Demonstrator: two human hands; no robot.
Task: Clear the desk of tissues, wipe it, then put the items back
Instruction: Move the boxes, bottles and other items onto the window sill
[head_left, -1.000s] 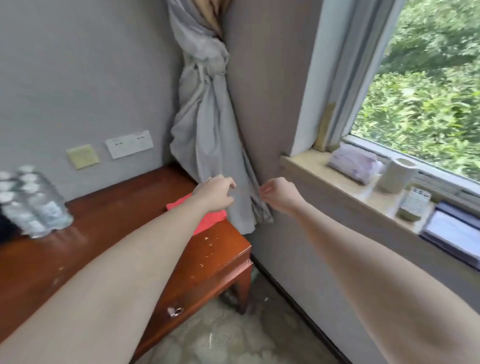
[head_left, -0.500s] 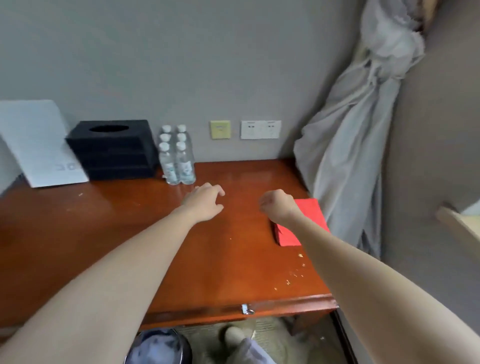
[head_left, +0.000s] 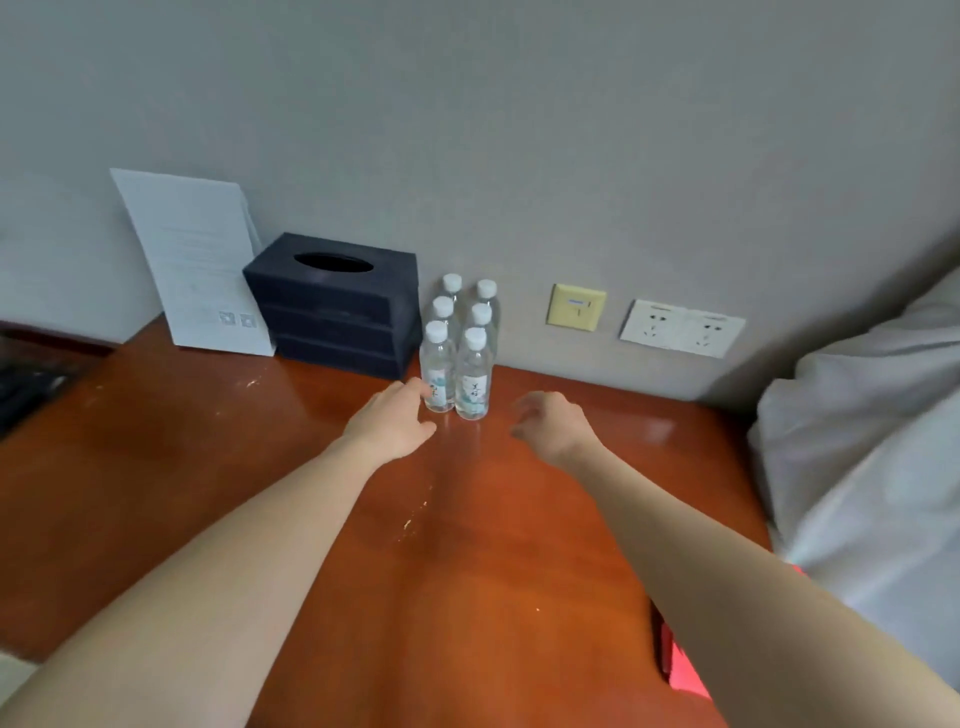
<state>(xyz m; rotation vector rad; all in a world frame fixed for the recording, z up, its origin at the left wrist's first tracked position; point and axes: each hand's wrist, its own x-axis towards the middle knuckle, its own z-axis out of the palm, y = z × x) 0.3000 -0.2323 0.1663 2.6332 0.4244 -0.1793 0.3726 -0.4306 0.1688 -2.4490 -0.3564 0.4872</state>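
Head view: six seemingly full water bottles (head_left: 460, 358) beside black tissue box (head_left: 332, 306); left hand (head_left: 395, 428), right hand (head_left: 553, 426) loose-fingered, empty.

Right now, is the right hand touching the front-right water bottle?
Apart. The head view shows bare desk between the right hand and the front-right water bottle.
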